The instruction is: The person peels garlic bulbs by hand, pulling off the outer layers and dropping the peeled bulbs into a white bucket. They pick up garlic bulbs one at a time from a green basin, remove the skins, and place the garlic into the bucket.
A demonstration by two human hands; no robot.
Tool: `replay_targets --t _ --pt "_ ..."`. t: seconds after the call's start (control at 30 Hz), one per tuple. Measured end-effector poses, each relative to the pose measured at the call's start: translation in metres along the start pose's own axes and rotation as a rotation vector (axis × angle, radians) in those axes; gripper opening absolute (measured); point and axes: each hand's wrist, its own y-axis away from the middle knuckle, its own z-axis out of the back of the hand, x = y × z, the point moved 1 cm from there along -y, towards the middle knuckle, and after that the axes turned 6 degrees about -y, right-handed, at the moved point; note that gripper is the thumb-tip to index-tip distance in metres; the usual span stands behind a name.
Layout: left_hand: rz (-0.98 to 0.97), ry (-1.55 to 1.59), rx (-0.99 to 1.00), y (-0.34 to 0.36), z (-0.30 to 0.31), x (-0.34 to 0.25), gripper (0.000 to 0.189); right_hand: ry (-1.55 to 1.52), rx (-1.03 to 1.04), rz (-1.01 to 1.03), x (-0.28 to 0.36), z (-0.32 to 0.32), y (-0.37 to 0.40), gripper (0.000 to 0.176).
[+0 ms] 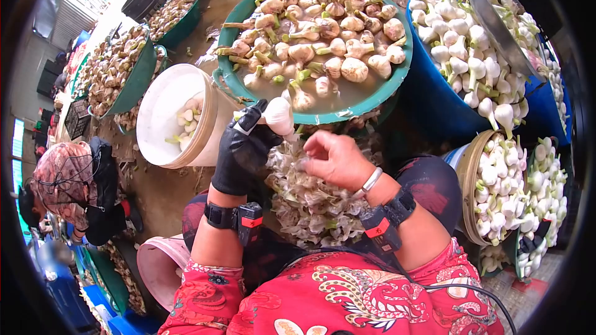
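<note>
My left hand (242,149), in a black glove, grips a white garlic bulb (279,116) by its stem end, just in front of the near rim of a green tub. My right hand (340,160) is bare, with a metal bangle at the wrist. Its fingers are bent, with a gap to the thumb, a little right of the bulb and apart from it. Beneath both hands lies a heap of papery garlic skins (316,201) between my knees. The green tub (366,111) holds cloudy water and many unpeeled garlic bulbs (301,54) with stems.
A white bucket (208,99) with a few peeled bulbs stands left of the tub. At right, a blue barrel (428,96) and another bucket (472,192) are heaped with white garlic. A metal basin (496,18) leans there. Another person (68,177) bends at far left.
</note>
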Motion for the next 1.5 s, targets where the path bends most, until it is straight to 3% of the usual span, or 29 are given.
replay_targets --t 0.03,0.1,0.13,0.17,0.23,0.27,0.3,0.37,0.4,0.43,0.5,0.53,0.6,0.63,0.7,0.77,0.83,0.9,0.97,1.03,1.1,1.17,1.23,1.27,1.3,1.37,1.4,1.43,1.5 --pt "0.004 0.001 0.005 -0.001 -0.001 0.000 0.031 -0.182 -0.076 -0.159 0.008 0.004 -0.004 0.026" --pt "0.538 0.626 -0.048 -0.001 0.000 0.005 0.031 -0.133 -0.134 -0.096 0.006 0.002 -0.011 0.023" --pt "0.312 0.264 0.076 0.003 -0.005 0.004 0.031 -0.078 -0.187 -0.023 0.004 0.002 -0.013 0.021" --pt "0.315 0.264 0.079 0.002 -0.005 0.005 0.031 -0.079 -0.190 -0.026 0.000 0.002 -0.015 0.021" --pt "0.480 0.521 0.099 0.001 0.000 0.009 0.032 0.121 -0.265 0.220 -0.004 0.003 -0.019 0.014" --pt "0.447 0.548 0.048 0.003 0.003 0.014 0.032 0.278 -0.320 0.249 -0.001 0.007 -0.018 0.014" --pt "0.446 0.546 0.050 0.001 0.008 0.014 0.032 0.277 -0.323 0.250 -0.001 0.011 -0.020 0.014" --pt "0.476 0.639 -0.188 -0.007 0.019 0.006 0.036 0.167 -0.431 0.011 -0.005 0.021 -0.022 0.018" --pt "0.406 0.553 -0.098 -0.013 0.047 0.004 0.036 0.172 -0.436 0.013 -0.006 0.025 -0.020 0.018" --pt "0.335 0.464 -0.008 -0.020 0.081 0.001 0.037 0.154 -0.280 0.013 -0.010 0.025 -0.017 0.019" --pt "0.094 0.018 -0.305 -0.035 0.119 -0.022 0.036 0.111 0.033 0.015 -0.019 0.017 -0.010 0.023" --pt "-0.008 -0.207 -0.350 -0.039 0.131 -0.028 0.035 0.263 0.265 0.081 -0.024 0.008 -0.005 0.024" --pt "-0.178 -0.804 -0.373 -0.045 0.144 -0.033 0.036 0.246 0.371 0.022 -0.021 -0.006 0.004 0.016" --pt "-0.230 -0.644 -0.327 -0.049 0.129 -0.028 0.037 0.312 0.395 -0.022 -0.022 -0.011 0.001 0.015" --pt "-0.263 -0.934 0.005 -0.059 0.082 -0.030 0.035 0.352 0.377 -0.065 -0.002 -0.001 -0.007 0.016" --pt "-0.119 -0.849 0.306 -0.069 0.027 -0.016 0.033 0.388 0.354 -0.109 0.004 0.002 -0.010 0.016" --pt "-0.277 -1.240 0.439 -0.086 -0.007 0.011 0.040 0.341 0.209 -0.065 0.001 0.001 -0.008 0.012" --pt "-0.242 -1.549 0.650 -0.104 -0.038 0.019 0.047 0.307 0.163 -0.048 -0.002 0.001 -0.007 0.013" --pt "-0.351 -1.685 0.625 -0.116 -0.046 0.042 0.052 0.342 0.018 -0.045 -0.008 0.005 -0.005 0.018" --pt "-0.253 -1.734 0.663 -0.123 -0.047 0.056 0.043 0.381 0.017 -0.069 -0.011 0.012 -0.004 0.022" --pt "-0.206 -1.704 0.637 -0.121 -0.035 0.060 0.031 0.295 -0.122 -0.055 -0.009 0.021 -0.004 0.021" --pt "-0.205 -1.632 0.590 -0.112 -0.026 0.050 0.022 0.294 -0.094 -0.046 -0.005 0.027 -0.008 0.029" --pt "-0.089 -1.185 0.518 -0.101 -0.013 0.034 0.023 0.164 -0.390 -0.024 0.006 0.030 -0.007 0.046" --pt "0.032 -0.940 0.502 -0.086 -0.014 0.015 0.024 0.133 -0.464 0.048 0.001 0.027 -0.009 0.066" --pt "0.147 -0.691 0.476 -0.069 -0.015 -0.005 0.024 0.130 -0.457 0.047 -0.005 0.023 -0.012 0.066" --pt "0.204 -0.376 0.503 -0.042 -0.013 -0.026 0.028 -0.345 -0.301 0.069 -0.006 0.018 -0.019 0.065" --pt "0.363 -0.157 0.428 -0.031 -0.014 -0.036 0.030 -0.337 -0.169 -0.069 -0.001 0.023 -0.016 0.064" --pt "0.513 0.066 0.347 -0.022 -0.015 -0.041 0.032 -0.334 -0.162 -0.064 0.003 0.022 -0.015 0.064" --pt "0.501 0.286 0.296 -0.011 -0.014 -0.030 0.034 -0.327 -0.261 0.145 0.009 0.018 -0.012 0.063"
